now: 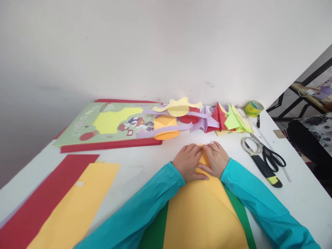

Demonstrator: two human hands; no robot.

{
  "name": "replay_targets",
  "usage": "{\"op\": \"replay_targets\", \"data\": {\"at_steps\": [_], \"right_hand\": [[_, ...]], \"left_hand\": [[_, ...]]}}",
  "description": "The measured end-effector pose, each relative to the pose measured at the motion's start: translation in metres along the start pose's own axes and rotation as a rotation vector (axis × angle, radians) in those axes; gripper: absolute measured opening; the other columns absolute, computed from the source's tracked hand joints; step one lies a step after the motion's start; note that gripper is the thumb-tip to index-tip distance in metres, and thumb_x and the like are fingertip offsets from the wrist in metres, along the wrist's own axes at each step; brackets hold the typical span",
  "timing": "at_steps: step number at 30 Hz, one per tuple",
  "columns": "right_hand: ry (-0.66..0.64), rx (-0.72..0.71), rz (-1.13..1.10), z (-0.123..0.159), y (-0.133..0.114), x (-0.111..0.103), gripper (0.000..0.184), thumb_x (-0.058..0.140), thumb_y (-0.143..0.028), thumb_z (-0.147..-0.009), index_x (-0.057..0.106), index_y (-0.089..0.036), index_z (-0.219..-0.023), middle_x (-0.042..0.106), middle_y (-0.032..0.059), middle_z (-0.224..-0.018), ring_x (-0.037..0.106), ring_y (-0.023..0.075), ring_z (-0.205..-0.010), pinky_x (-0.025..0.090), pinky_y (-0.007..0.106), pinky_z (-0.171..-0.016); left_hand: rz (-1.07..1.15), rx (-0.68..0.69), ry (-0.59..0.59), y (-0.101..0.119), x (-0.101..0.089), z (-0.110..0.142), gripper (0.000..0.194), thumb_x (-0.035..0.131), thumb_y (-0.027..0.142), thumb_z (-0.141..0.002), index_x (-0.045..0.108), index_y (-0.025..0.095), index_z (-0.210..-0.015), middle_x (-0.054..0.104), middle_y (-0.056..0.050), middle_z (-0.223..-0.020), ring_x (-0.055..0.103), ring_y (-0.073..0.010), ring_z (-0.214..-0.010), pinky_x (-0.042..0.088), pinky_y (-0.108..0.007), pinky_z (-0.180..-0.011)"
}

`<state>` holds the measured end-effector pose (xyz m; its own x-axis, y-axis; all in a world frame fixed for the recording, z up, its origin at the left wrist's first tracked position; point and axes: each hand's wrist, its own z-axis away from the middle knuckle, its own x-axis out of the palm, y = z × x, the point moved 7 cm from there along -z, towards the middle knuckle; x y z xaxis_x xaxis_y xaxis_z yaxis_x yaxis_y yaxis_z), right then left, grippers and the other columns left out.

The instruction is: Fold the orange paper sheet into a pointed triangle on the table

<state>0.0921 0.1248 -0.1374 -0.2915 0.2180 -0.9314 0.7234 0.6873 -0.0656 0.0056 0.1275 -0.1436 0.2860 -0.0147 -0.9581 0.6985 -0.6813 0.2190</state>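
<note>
A large yellow-orange sheet of paper lies in front of me on top of a green sheet. The far end of the orange sheet narrows to a folded tip. My left hand grips that tip from the left, its thumb lying across the paper. From the other side my right hand presses on the same tip. The fingertips of both hands come close together at the top, and the fold beneath them is partly hidden.
At right lie black scissors, a tape roll, a utility knife and a clear strip. Yellow tape stands behind. Folded paper planes, paper shapes and a printed packet line the wall. Red paper lies left.
</note>
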Motion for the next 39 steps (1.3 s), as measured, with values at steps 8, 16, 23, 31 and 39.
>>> {"op": "replay_targets", "data": {"at_steps": [8, 16, 23, 31, 39], "right_hand": [[0.055, -0.03, 0.001, 0.006, -0.003, -0.006, 0.067, 0.041, -0.058, -0.088, 0.049, -0.001, -0.121, 0.065, 0.0202, -0.104, 0.053, 0.0293, -0.103, 0.034, 0.05, -0.103], [0.055, -0.049, 0.003, 0.017, -0.005, -0.012, 0.065, 0.038, -0.058, -0.089, 0.049, -0.003, -0.121, 0.067, 0.0182, -0.099, 0.054, 0.0288, -0.1, 0.035, 0.05, -0.102], [0.1, -0.118, 0.029, 0.028, -0.012, -0.02, 0.066, 0.033, -0.058, -0.09, 0.052, -0.002, -0.119, 0.067, 0.017, -0.091, 0.054, 0.0296, -0.098, 0.038, 0.051, -0.099], [0.128, -0.102, -0.012, 0.037, -0.01, -0.023, 0.067, 0.031, -0.058, -0.092, 0.052, -0.002, -0.121, 0.067, 0.0173, -0.094, 0.054, 0.0286, -0.101, 0.038, 0.05, -0.1], [0.129, -0.096, -0.032, 0.04, -0.009, -0.02, 0.063, 0.029, -0.054, -0.094, 0.05, -0.003, -0.125, 0.065, 0.0182, -0.107, 0.052, 0.0291, -0.11, 0.036, 0.049, -0.1]], "left_hand": [[-0.066, -0.007, -0.019, -0.001, 0.004, 0.003, 0.098, 0.052, 0.082, -0.063, 0.051, 0.008, -0.126, 0.045, -0.021, -0.138, 0.043, -0.0363, -0.123, 0.034, -0.047, -0.102], [-0.089, -0.001, -0.021, 0.001, 0.001, 0.002, 0.092, 0.054, 0.08, -0.063, 0.055, 0.009, -0.121, 0.047, -0.02, -0.137, 0.045, -0.0358, -0.119, 0.037, -0.046, -0.099], [-0.103, 0.019, -0.009, 0.002, 0.001, 0.002, 0.092, 0.042, 0.082, -0.07, 0.055, 0.005, -0.119, 0.047, -0.022, -0.135, 0.045, -0.0364, -0.117, 0.038, -0.047, -0.096], [-0.118, 0.022, -0.031, 0.001, 0.001, 0.002, 0.094, 0.042, 0.082, -0.069, 0.054, 0.005, -0.121, 0.046, -0.022, -0.136, 0.045, -0.0366, -0.118, 0.038, -0.047, -0.097], [-0.106, 0.017, 0.013, 0.001, 0.001, 0.002, 0.095, 0.039, 0.084, -0.069, 0.055, 0.005, -0.12, 0.048, -0.021, -0.135, 0.045, -0.0366, -0.118, 0.038, -0.047, -0.097]]}}
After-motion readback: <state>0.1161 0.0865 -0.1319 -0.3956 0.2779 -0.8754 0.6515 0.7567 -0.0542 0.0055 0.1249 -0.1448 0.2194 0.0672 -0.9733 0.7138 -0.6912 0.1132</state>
